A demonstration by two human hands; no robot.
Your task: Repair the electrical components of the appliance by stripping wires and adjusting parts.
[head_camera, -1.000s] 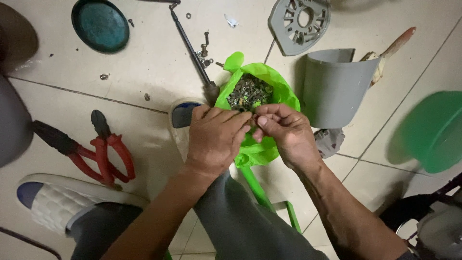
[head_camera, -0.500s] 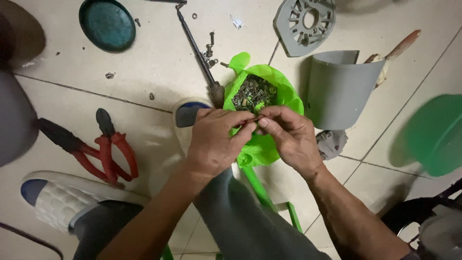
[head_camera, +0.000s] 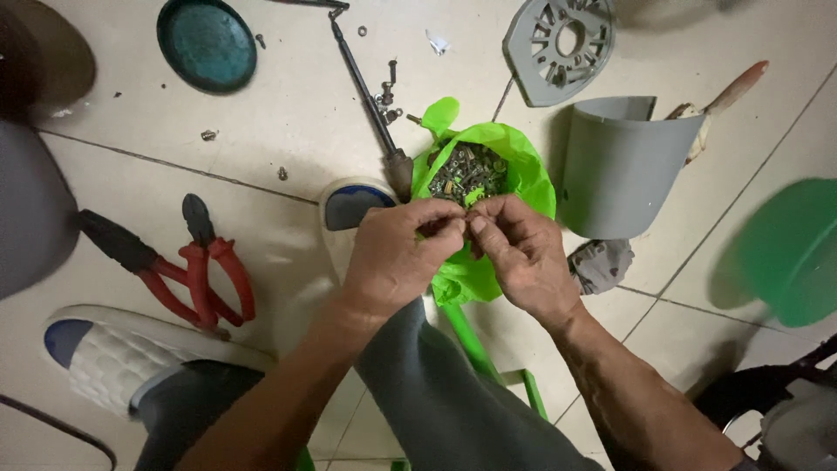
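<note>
A bright green plastic bag (head_camera: pixel 514 153) lies open on the tiled floor, filled with several small screws and nuts (head_camera: pixel 469 173). My left hand (head_camera: pixel 397 257) and my right hand (head_camera: pixel 521 253) meet fingertip to fingertip over the bag's near edge. They pinch something small between them; the item itself is hidden by the fingers. A long screwdriver (head_camera: pixel 370 100) lies just left of the bag, its handle end by my left fingers.
Red-handled pliers (head_camera: pixel 196 270) and a dark-handled cutter lie left. A teal dish (head_camera: pixel 207 42), a grey round vented part (head_camera: pixel 558 48), a grey curved cover (head_camera: pixel 615 166), a green lid (head_camera: pixel 789 253), loose screws (head_camera: pixel 388 92) and my slippers (head_camera: pixel 122 362) surround me.
The hands stay joined over the bag, with the fingers shifting slightly. The view has drifted a little; nothing else has moved.
</note>
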